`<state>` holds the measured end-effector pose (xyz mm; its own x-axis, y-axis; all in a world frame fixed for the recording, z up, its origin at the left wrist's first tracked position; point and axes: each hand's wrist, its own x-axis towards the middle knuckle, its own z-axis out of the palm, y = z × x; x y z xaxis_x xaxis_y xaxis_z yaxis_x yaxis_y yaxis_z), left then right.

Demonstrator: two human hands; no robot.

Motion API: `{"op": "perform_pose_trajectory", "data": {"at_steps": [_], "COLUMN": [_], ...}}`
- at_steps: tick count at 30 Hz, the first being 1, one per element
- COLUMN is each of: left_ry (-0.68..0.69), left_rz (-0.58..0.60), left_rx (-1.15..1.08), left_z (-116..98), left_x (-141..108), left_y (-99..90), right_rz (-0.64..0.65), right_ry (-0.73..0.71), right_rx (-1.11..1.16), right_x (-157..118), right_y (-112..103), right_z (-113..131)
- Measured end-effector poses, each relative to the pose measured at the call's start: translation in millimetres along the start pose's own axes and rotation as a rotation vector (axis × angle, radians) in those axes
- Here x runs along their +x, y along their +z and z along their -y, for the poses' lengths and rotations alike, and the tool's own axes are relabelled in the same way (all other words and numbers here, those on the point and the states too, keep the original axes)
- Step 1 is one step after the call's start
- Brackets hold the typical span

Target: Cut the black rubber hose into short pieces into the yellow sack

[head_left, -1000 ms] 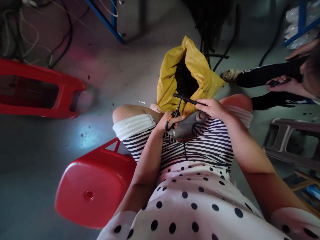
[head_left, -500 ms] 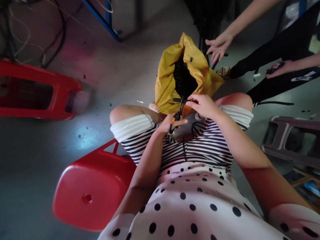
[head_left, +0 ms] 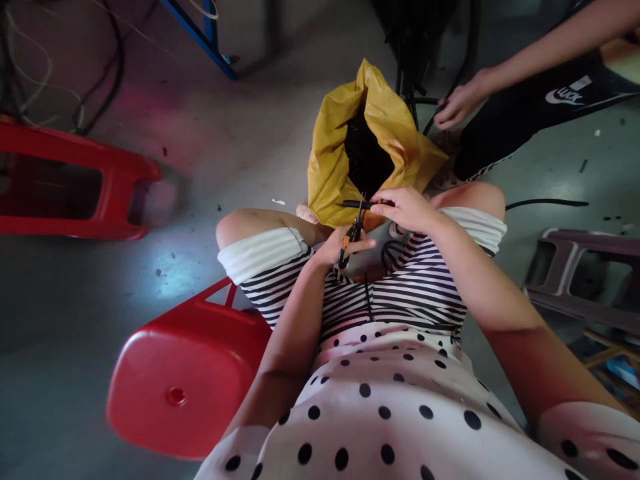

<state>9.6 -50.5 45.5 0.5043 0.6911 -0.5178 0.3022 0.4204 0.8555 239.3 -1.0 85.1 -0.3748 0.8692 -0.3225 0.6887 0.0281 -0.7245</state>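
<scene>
My left hand [head_left: 336, 248] is closed around the handles of orange-and-black scissors [head_left: 357, 229]. The blades point away from me and cross a thin black ribbed tube [head_left: 351, 204]. My right hand [head_left: 406, 209] pinches that tube, whose end sticks out to the left past the blades. Just beyond both hands, between my feet, stands a yellow bag [head_left: 327, 157] with its mouth open. Dark stuff [head_left: 363, 150] lies inside it, too shadowed to make out well.
A co-worker's hand [head_left: 453, 108] grips a black cable at the bag's right. Red plastic stools [head_left: 190, 373] stand at the left, a grey stool [head_left: 575, 267] at the right. A black tube [head_left: 547, 202] lies on the floor, and a blue metal leg [head_left: 210, 43] stands at the back.
The co-worker's spread hand has closed on a black cable; their other hand, with a dark object, has left view. A small dark speck over the bag is gone. My hands are nearly still.
</scene>
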Motion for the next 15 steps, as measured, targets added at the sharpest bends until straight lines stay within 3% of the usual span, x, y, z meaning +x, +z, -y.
{"op": "perform_pose_trajectory", "data": {"at_steps": [9,15], "left_ry": [-0.004,-0.056], "left_rz": [0.006,-0.081], "left_rx": [-0.023,-0.039], "left_z": [0.2,-1.6], "left_x": [1.2,-1.4], "left_y": [3.3,5.8], "right_rz": [0.103,0.086], "right_ry": [0.007,0.025], "right_rx": [-0.021,-0.069], "right_x": [0.8,3.2], "right_y": [-3.5,-7.6], "right_z": [1.6,2.4]}}
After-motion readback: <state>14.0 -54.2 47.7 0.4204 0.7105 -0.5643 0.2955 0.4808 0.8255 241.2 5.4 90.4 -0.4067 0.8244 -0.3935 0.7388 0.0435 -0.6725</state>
